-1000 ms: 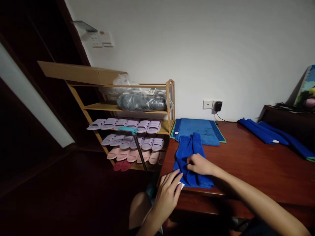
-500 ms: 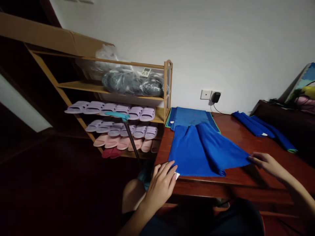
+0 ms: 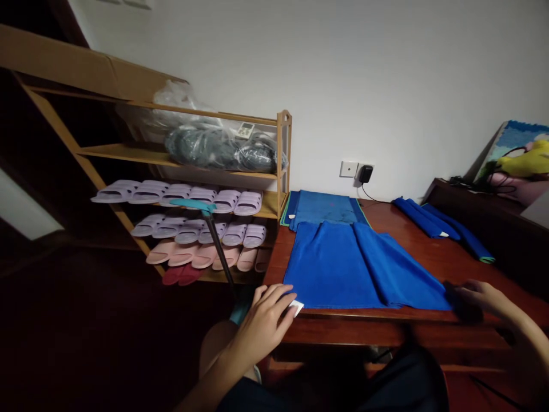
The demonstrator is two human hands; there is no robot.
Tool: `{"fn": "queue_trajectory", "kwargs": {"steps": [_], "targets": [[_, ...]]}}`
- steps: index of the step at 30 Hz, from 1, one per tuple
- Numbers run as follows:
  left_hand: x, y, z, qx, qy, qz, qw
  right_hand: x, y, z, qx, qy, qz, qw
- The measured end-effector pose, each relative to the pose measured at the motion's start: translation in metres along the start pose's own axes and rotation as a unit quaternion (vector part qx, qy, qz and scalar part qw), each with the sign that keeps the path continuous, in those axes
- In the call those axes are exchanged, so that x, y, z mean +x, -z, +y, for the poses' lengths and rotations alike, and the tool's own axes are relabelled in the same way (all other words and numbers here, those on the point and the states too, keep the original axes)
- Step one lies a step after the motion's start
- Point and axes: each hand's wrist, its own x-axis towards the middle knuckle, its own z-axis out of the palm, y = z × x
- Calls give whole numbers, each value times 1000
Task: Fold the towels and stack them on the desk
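Note:
A bright blue cloth [image 3: 334,269] lies along the front edge of the wooden table [image 3: 506,286], with a raised fold running down its right half. My left hand [image 3: 268,315] rests on its front left corner, fingers closed on the edge beside a white tag [image 3: 296,308]. At the cloth's front right corner, my right hand [image 3: 482,294] pinches the fabric. Behind it lie flat, folded blue cloths [image 3: 328,207], one edged in green; the bright cloth reaches their front.
Rolled blue cloths [image 3: 422,216] lie at the table's back right. A rack [image 3: 283,166] of slippers stands left, with a teal-topped pole [image 3: 218,246] before it. A black plug [image 3: 366,174] and its cable are at the wall.
My right hand has moved outward and slightly down with its corner. The right part of the cloth is spread wider and lies flatter. The view has shifted a little.

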Motion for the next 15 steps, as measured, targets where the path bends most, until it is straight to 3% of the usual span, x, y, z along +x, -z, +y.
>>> {"fn": "queue_trajectory", "kwargs": {"steps": [2,5,9,12,15], "targets": [[15,5,-7,-33,1,8,999,11,0,-13,44,-2,-14,999],[57,3,-24,-56,10,14,998,29,-8,-51,87,65,-28,994],[108,-20,-39,18,23,-62,998,54,-34,-105,71,146,-46,986],[113,-34,-37,40,-9,-155,987,66,-56,-124,52,167,-50,983],[94,-36,-32,35,-45,-211,976,71,-67,-119,31,164,-55,984]]}}
